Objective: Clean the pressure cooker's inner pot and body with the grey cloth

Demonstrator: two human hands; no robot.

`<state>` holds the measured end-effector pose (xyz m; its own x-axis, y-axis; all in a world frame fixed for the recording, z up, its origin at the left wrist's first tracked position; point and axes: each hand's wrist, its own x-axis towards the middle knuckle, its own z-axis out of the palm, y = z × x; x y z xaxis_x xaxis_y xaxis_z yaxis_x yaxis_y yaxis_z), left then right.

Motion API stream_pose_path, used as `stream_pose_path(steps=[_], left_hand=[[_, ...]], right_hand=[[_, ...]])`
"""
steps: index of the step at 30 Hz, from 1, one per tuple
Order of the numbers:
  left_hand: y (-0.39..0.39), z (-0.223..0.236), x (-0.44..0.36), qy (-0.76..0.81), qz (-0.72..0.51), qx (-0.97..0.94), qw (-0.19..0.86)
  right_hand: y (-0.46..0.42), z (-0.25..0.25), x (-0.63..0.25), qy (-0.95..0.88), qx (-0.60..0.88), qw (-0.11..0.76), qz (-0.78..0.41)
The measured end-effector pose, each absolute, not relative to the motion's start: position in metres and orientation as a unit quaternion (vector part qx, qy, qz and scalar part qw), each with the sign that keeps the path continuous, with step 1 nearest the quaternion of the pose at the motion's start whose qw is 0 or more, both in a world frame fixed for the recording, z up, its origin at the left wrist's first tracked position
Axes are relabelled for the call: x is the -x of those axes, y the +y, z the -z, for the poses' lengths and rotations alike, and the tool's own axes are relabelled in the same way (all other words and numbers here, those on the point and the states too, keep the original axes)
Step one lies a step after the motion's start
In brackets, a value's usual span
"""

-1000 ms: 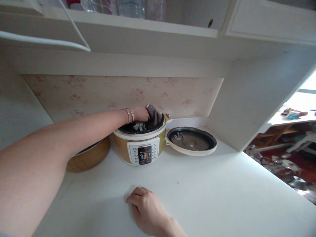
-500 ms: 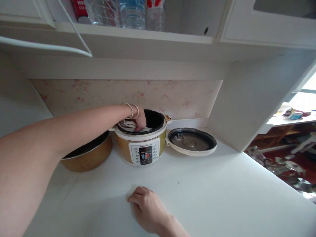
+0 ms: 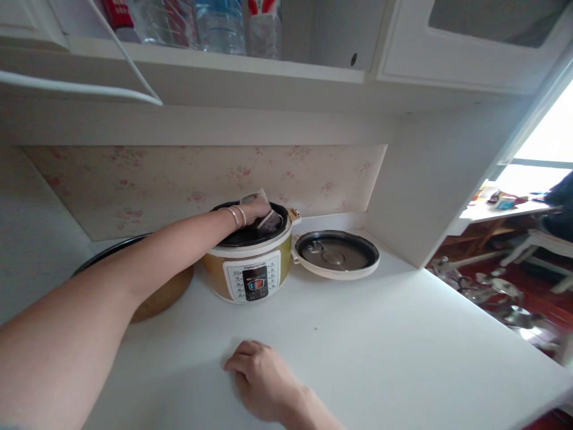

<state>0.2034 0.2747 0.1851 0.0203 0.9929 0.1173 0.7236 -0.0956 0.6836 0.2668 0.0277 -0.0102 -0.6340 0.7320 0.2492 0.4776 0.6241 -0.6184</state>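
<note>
My left hand, with two bracelets at the wrist, is closed on a pale cloth at the mouth of the electric pressure cooker. Part of the cloth sticks up behind the fingers, and part hangs against the dark inside. The cooker's body is gold and white, with a control panel on its front. Its round lid lies to the right, inner side up. In front of the cooker, my right hand rests on the white countertop with fingers curled and nothing visible in them.
Left of the cooker, partly behind my left forearm, is a brown pot. A shelf overhead carries several bottles, and a white cable hangs at upper left. A side panel closes off the right.
My left hand has risen and moved toward the cooker's back rim with the cloth. The whole view has shifted slightly to the right. My right hand stays on the countertop.
</note>
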Motion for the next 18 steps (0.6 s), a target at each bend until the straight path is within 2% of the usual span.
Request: stream_pose_path(steps=[4,9,14,18], left_hand=[[0.258,-0.193,-0.209,0.614,-0.245,-0.727,0.188],[0.234,-0.218,-0.218,0.544,-0.209,-0.810,0.072],[0.210,-0.248,-0.229,0.452,-0.290,-0.842,0.040],[0.187,-0.267,-0.250,0.374,-0.371,-0.844,0.100]], right_hand=[[0.028,0.012,-0.265,-0.869,0.347,0.250,-0.248],[0.028,0.010,-0.264,-0.860,0.352,0.260,-0.264],[0.027,0.007,-0.262,-0.845,0.362,0.272,-0.284],[0.025,0.002,-0.260,-0.838,0.381,0.263,-0.289]])
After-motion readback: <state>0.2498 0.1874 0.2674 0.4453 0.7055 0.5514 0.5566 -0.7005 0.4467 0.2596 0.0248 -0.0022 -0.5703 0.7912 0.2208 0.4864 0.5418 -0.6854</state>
